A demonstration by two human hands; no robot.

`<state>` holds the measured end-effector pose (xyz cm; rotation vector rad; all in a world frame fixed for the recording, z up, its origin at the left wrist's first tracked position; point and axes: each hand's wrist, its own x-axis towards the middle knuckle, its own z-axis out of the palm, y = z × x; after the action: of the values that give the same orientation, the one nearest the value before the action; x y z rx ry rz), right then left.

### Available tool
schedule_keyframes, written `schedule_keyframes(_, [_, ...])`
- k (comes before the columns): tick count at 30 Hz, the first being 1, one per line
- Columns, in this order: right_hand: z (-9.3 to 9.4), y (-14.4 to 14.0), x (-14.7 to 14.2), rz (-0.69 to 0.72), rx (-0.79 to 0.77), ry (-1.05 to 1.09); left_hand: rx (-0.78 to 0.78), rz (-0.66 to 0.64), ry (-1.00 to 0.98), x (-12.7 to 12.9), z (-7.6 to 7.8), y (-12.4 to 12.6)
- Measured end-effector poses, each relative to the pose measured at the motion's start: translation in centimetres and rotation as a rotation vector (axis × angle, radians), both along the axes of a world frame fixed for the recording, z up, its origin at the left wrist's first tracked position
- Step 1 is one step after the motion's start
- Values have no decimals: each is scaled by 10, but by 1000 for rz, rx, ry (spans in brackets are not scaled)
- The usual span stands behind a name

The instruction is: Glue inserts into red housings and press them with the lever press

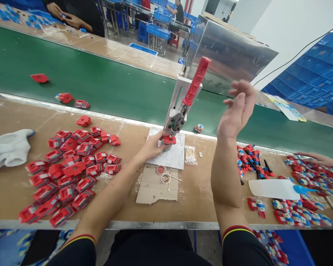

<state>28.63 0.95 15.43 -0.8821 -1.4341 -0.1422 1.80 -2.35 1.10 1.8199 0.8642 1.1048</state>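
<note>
Red plastic makes up the small part [170,140] on the metal plate [180,157], under the lever press [178,120]; the left hand [154,146] grasps its left side. To the right of the red handle [197,81], the right hand [236,111] is raised, holding nothing, its fingers loosely curled. Were the handle to drop, the left fingertips, so close beneath the press, could be pinched; a part held askew could be pressed off-centre and scuffed. A careless forearm could tip the small cups [162,181] on the near cardboard [155,194]. The part looks flat and blocky, bright red on top; at this size, I can't quite tell whether the press tip touches it.
</note>
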Motion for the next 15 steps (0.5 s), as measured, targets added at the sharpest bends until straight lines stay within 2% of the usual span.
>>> schedule_keyframes(1, [17,-6,-21,93,51,-44,-8,-5,-17,2,-2,0])
schedule_keyframes(3, [41,-17,-59,227,-9,-116,-30,-8,-30,5,-7,0])
schedule_keyframes(5, [52,-27,-87,315,-82,-131,-48,-13,-26,5,-11,1])
schedule_keyframes(8, [45,-46,-104,393,-53,-131,-60,-22,-26,4,-15,2])
schedule_keyframes(12, [26,-80,-100,496,70,-269,-47,-58,-52,3,-16,5])
schedule_keyframes(15, [17,-99,-95,488,48,-359,-26,-69,-71,4,-16,5])
